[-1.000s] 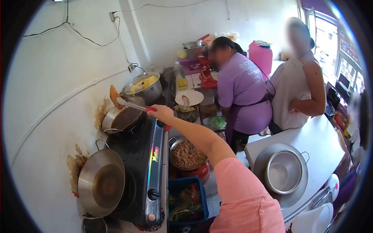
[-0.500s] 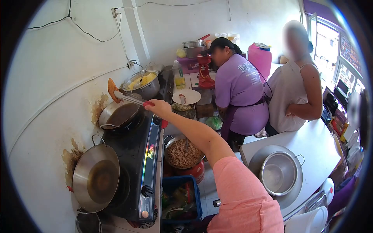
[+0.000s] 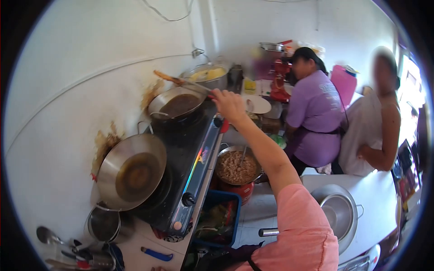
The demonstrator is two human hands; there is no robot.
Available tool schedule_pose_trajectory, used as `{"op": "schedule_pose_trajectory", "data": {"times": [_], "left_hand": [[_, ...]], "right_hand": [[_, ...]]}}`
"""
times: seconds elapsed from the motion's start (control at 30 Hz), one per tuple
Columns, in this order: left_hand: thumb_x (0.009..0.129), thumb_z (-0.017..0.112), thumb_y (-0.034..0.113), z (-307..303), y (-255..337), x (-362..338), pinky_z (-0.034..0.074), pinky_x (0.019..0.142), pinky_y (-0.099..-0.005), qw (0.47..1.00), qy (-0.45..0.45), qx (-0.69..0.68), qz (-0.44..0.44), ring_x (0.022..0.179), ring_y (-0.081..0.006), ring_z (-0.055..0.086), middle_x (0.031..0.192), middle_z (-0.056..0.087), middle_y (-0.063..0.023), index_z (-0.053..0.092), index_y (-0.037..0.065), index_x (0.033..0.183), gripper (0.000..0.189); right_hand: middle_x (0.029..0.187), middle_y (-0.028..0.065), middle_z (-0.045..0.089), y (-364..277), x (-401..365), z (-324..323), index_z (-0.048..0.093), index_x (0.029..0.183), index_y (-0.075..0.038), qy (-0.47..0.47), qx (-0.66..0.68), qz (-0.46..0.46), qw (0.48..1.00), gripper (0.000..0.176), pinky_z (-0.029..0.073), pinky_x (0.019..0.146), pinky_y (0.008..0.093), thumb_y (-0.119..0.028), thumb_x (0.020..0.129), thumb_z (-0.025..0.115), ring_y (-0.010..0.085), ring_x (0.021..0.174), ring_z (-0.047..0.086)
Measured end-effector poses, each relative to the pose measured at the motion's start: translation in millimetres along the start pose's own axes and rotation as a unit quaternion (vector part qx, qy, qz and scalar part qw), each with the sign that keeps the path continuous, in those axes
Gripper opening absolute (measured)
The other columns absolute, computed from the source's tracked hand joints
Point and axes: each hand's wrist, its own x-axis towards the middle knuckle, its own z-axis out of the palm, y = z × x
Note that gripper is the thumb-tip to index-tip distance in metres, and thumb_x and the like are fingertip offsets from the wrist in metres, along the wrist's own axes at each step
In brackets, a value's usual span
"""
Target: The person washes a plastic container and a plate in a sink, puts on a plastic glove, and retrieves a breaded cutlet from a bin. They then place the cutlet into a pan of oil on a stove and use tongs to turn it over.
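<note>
My right hand [image 3: 228,105] clasped the tongs [image 3: 196,86], presumably for clearance from the wok [image 3: 163,97]; I could not determine whether my left hand [image 3: 158,268] gripped anything.

Open air above near wok [image 3: 138,176], bare stove [image 3: 183,153] to its right. Wall [image 3: 81,104] blocks left. Tongs [image 3: 198,86] cross over far wok [image 3: 181,106], pot [image 3: 220,82] blocks just behind.
</note>
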Motion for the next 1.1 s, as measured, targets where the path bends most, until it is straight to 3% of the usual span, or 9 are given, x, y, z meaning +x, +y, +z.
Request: {"op": "schedule_pose_trajectory", "data": {"times": [0.37, 0.57, 0.73, 0.87, 1.0, 1.1], "left_hand": [[0.092, 0.051, 0.014, -2.8, 3.7, -0.2, 0.04, 0.099, -0.0513, 1.0, -0.014, -0.014, -0.023, 0.096, -0.0318, 0.055, 0.095, 0.06, -0.0158, 0.061, 0.001, 0.088, 0.017], [0.092, 0.049, 0.015, 0.0, 0.8, -3.6, 0.04, 0.1, -0.0513, 0.999, -0.032, -0.013, -0.023, 0.095, -0.0316, 0.055, 0.096, 0.059, -0.0157, 0.061, 0.0, 0.088, 0.019], [0.093, 0.05, 0.017, 6.9, -4.2, -8.5, 0.039, 0.1, -0.0509, 0.999, -0.028, -0.014, -0.015, 0.096, -0.0319, 0.055, 0.097, 0.06, -0.0161, 0.061, 0.0, 0.087, 0.021], [0.093, 0.051, 0.017, -1.4, 2.8, -2.3, 0.039, 0.101, -0.0504, 0.999, -0.03, -0.019, -0.039, 0.097, -0.0316, 0.055, 0.098, 0.06, -0.016, 0.062, 0.0, 0.087, 0.021], [0.092, 0.052, 0.018, -0.4, 0.6, -0.8, 0.04, 0.101, -0.0503, 0.998, -0.028, -0.032, -0.038, 0.097, -0.0316, 0.056, 0.098, 0.06, -0.0159, 0.063, 0.001, 0.087, 0.021], [0.092, 0.052, 0.018, 1.4, -1.5, -3.4, 0.04, 0.101, -0.05, 0.999, -0.019, -0.032, -0.038, 0.096, -0.0315, 0.056, 0.097, 0.06, -0.0155, 0.063, 0.001, 0.087, 0.021]], "right_hand": [[0.073, 0.0002, 0.051, -3.3, -36.0, 18.9, 0.057, 0.111, -0.018, 0.075, -0.043, 0.029, 0.996, 0.041, 0.045, 0.056, 0.0323, -0.026, 0.073, 0.069, 0.0175, 0.066, 0.057], [0.073, 0.0026, 0.054, -5.0, -33.5, 17.7, 0.059, 0.11, -0.016, 0.025, 0.001, 0.06, 0.998, 0.04, 0.047, 0.057, 0.035, -0.027, 0.073, 0.07, 0.0212, 0.068, 0.06], [0.086, 0.0065, 0.065, -2.6, -24.1, 27.3, 0.061, 0.111, -0.017, -0.126, 0.095, 0.195, 0.968, 0.039, 0.049, 0.069, 0.039, -0.038, 0.078, 0.065, 0.0274, 0.085, 0.064], [0.102, 0.0094, 0.067, 1.1, -2.3, 10.8, 0.062, 0.113, -0.019, -0.283, 0.154, 0.288, 0.902, 0.045, 0.048, 0.08, 0.0404, -0.046, 0.077, 0.061, 0.0299, 0.096, 0.062], [0.1, 0.0089, 0.068, 20.0, 5.4, 28.7, 0.066, 0.109, -0.017, -0.322, 0.186, 0.303, 0.878, 0.044, 0.047, 0.081, 0.0382, -0.045, 0.075, 0.062, 0.0273, 0.096, 0.063], [0.088, 0.0076, 0.068, 40.0, 16.8, 51.4, 0.068, 0.105, -0.012, -0.34, 0.239, 0.295, 0.86, 0.045, 0.048, 0.072, 0.0348, -0.044, 0.074, 0.065, 0.0229, 0.081, 0.063]]}}
